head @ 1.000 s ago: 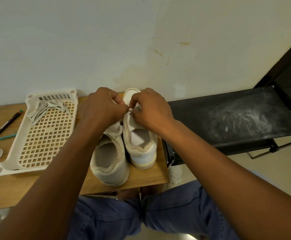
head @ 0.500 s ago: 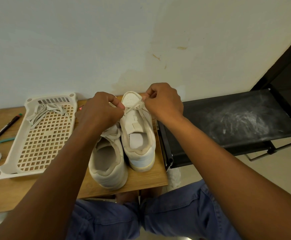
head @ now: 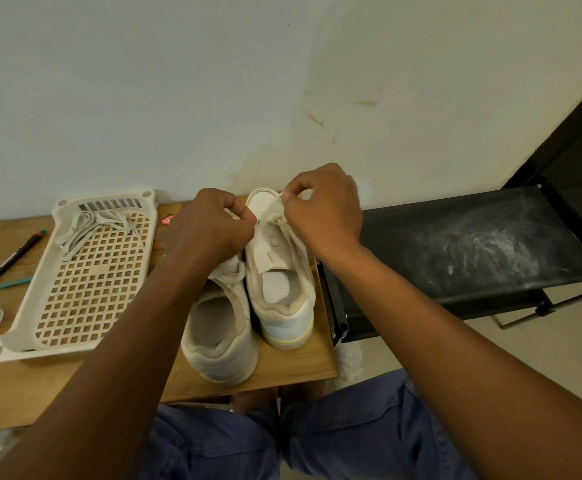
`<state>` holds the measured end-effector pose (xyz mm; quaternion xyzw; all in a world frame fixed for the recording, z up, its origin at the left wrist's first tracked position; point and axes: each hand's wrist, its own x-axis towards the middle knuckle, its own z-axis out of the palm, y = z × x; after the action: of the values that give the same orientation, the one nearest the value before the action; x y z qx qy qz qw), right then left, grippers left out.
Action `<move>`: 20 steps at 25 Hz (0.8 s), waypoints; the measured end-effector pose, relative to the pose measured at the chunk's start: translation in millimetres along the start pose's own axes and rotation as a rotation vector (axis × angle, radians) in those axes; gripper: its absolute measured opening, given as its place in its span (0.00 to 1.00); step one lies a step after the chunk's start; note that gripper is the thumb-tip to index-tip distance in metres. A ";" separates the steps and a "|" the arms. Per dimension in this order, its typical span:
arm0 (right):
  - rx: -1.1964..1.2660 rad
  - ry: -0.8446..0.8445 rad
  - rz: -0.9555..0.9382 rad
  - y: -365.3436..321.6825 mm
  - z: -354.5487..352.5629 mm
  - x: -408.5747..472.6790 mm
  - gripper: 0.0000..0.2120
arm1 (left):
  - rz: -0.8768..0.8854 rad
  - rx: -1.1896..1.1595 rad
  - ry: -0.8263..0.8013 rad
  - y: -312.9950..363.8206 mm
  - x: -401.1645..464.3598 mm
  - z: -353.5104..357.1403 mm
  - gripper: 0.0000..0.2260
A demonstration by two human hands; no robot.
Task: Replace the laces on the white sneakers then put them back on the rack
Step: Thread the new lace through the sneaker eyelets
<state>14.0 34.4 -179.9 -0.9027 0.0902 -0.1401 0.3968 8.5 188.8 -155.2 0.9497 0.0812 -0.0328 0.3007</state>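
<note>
A lace (head: 271,213) is being worked at the toe end of the right sneaker (head: 280,271), pinched by the right hand (head: 320,209) and, it seems, by the curled fingers of the left hand (head: 209,230). Only the far eyelets appear threaded. The left sneaker (head: 220,323), just beside it on the wooden table (head: 74,382), looks mostly unlaced. More laces (head: 88,226) are seen in the white tray (head: 74,271) to the left. The black rack (head: 473,244) on the right is not yet filled.
</note>
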 end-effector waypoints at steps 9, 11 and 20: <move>-0.342 -0.365 -0.232 -3.6 10.8 -13.2 0.08 | 0.057 -0.020 -0.011 -3.1 1.9 2.4 0.07; -0.326 -0.291 -0.221 -4.6 12.2 -17.1 0.07 | 0.075 -0.007 -0.013 -3.2 1.1 2.8 0.08; 0.112 -0.066 0.064 -5.3 -15.6 3.4 0.13 | 0.066 -0.015 -0.032 -4.1 2.4 2.3 0.08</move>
<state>12.5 26.2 -165.3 -0.8798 0.0978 -0.1022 0.4539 10.1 191.1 -159.7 0.9489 0.0453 -0.0374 0.3100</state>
